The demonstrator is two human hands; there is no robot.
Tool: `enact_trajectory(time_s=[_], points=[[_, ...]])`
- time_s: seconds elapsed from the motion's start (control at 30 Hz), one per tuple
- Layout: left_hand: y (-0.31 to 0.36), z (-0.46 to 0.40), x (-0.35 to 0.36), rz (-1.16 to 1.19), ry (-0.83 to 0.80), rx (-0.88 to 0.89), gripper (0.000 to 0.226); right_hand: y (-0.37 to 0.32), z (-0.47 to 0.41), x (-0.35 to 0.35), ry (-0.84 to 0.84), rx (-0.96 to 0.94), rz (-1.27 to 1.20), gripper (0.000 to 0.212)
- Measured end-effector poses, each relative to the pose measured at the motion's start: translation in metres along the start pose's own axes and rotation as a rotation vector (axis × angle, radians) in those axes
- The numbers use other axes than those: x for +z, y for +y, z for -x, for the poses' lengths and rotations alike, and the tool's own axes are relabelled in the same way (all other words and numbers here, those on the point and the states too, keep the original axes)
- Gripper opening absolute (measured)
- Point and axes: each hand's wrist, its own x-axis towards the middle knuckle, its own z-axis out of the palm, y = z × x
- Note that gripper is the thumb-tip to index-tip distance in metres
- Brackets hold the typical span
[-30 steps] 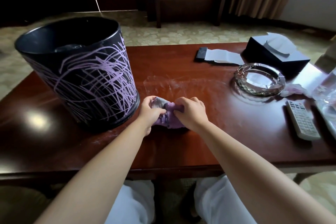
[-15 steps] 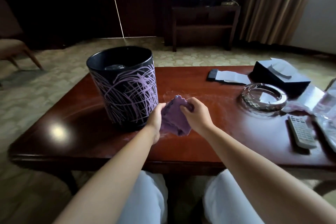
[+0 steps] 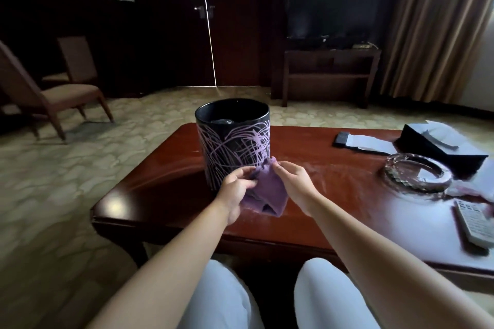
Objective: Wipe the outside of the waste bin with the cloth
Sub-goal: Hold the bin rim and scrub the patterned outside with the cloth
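Observation:
A black waste bin [image 3: 233,141] with purple scribble lines stands upright on the red-brown table [image 3: 160,189]. Just in front of it hangs a purple cloth [image 3: 267,193], lifted off the tabletop. My left hand [image 3: 236,189] pinches the cloth's left edge. My right hand [image 3: 292,181] pinches its upper right corner, close to the bin's lower right side. The cloth droops between both hands and hides part of the bin's base.
On the table's right side lie a glass ashtray [image 3: 418,172], a dark tissue box [image 3: 441,147], a folded leaflet [image 3: 361,141] and a remote control [image 3: 474,222]. A chair [image 3: 50,93] stands on the carpet at the left. My knees are under the near table edge.
Both hands have lifted the cloth off the table and spread it out in front of the bin. The camera has tilted up, so the bin looks farther away.

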Motion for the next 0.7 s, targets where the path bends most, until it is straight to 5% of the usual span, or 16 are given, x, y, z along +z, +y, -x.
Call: enact_trajectory(time_s=[0.43,0.7], points=[[-0.001,-0.01,0.001,0.338,0.124,-0.019,0.024,-0.003,-0.014,0.023,0.131,-0.102,0.139,0.028],[0.002,-0.017,0.005,0.158,0.223,-0.039,0.015,-0.011,-0.014,0.034,0.155,-0.198,0.066,0.026]])
